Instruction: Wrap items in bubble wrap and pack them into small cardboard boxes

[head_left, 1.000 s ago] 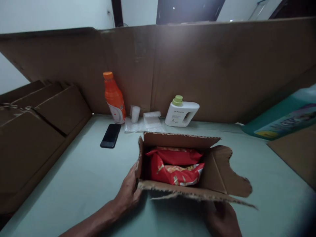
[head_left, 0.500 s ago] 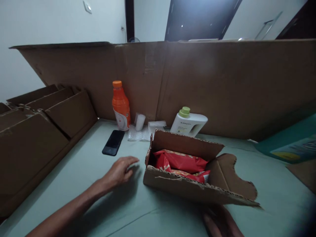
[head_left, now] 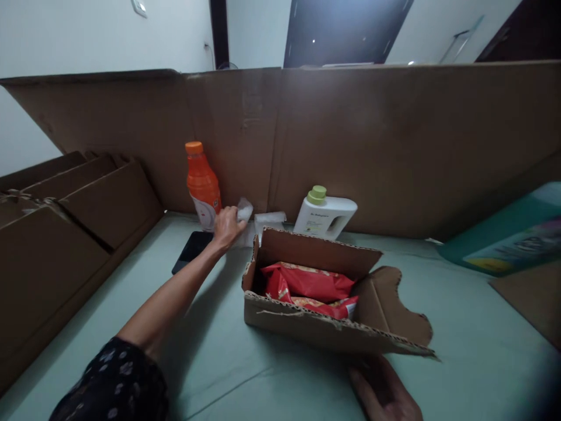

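- Left hand: centre-left of frame, fingers curled at plastic-wrapped white item; cannot confirm closed grip.
- Right hand: lower right of centre, beside carton, possibly steadying it; fingers partly hidden, grip indeterminate.
- Carton: centre, corrugated, ragged-edged, open upward; walls apparently keep glossy, creased red packets together.

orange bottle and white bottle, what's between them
In the head view, the left hand and pieces of pale plastic wrap are between the orange bottle and the white bottle.
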Demonstrator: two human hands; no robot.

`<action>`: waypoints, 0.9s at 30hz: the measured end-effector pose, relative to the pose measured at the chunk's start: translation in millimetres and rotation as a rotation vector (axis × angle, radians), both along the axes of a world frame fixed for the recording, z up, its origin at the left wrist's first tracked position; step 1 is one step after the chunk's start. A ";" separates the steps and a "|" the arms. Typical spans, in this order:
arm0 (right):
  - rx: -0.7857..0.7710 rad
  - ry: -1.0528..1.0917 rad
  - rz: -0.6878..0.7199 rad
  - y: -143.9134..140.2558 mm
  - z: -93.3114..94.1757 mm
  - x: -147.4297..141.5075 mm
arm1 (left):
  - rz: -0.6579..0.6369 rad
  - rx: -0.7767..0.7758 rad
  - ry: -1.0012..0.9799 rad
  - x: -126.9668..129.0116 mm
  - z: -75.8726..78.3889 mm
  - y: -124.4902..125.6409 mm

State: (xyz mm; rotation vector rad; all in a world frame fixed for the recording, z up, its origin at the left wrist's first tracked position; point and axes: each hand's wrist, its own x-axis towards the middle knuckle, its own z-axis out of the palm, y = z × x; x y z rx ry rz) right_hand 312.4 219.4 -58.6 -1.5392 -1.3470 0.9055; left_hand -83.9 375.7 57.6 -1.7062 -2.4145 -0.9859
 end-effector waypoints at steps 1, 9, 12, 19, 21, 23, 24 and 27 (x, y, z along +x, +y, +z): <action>0.004 0.009 -0.002 0.9 -0.6 -2.0 | -0.027 0.033 0.016 -1.6 1.8 -19.5; 0.027 0.050 0.089 8.5 12.5 -15.1 | -0.639 0.139 0.042 1.9 -60.8 -263.4; 0.018 0.077 0.082 8.8 16.6 -15.7 | -0.869 -0.179 -0.019 9.2 -64.0 -326.3; 0.014 0.175 0.144 9.0 36.2 -19.6 | -0.608 -0.041 -0.240 -14.7 -33.2 -319.0; 0.045 0.101 0.178 11.8 44.7 -23.1 | -0.499 -0.020 -0.317 -7.6 -33.4 -281.3; 0.071 0.032 0.203 16.4 52.5 -27.6 | -0.468 -0.003 -0.364 9.2 -34.0 -239.7; 0.079 0.009 0.216 19.3 55.8 -30.5 | -0.470 0.000 -0.379 19.3 -33.8 -220.5; 0.081 -0.016 0.250 30.8 61.5 -42.9 | -0.505 -0.022 -0.410 45.5 -29.7 -180.6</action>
